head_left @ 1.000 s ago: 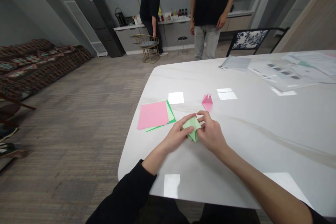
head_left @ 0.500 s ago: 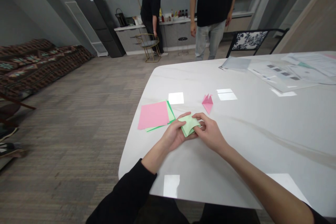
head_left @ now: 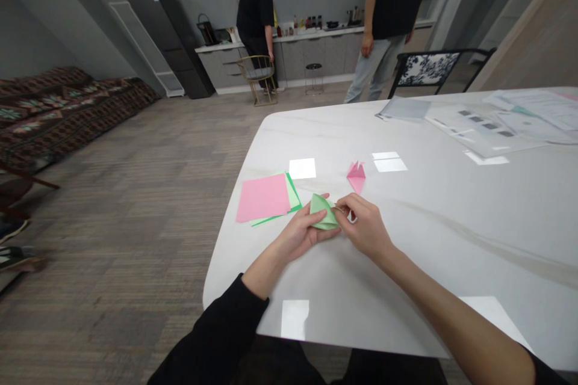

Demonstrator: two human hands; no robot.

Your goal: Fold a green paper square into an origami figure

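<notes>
A light green sheet of origami paper [head_left: 321, 214], partly folded, is held between both hands above the white table [head_left: 388, 289]. My left hand [head_left: 300, 233] supports it from below, the thumb pressing on its face. At its right edge, my right hand [head_left: 363, 222] pinches a flap between thumb and fingers, and the paper bulges upward there. Just beyond my hands a pink folded paper figure [head_left: 356, 177] with upright points stands on the table. To the left lies a stack of square sheets, a pink sheet [head_left: 263, 197] on top with green ones showing beneath.
Papers [head_left: 487, 126] and a clear folder [head_left: 404, 108] lie at the table's far right. A black-framed chair [head_left: 424, 69] stands behind the table. Further back, one person [head_left: 257, 12] holds a gold chair [head_left: 257, 72], and another person [head_left: 397, 6] stands near the counter.
My right hand has pulled the green paper's right flap, and the paper has turned and changed shape in my hands. The person behind the table has moved to the right.
</notes>
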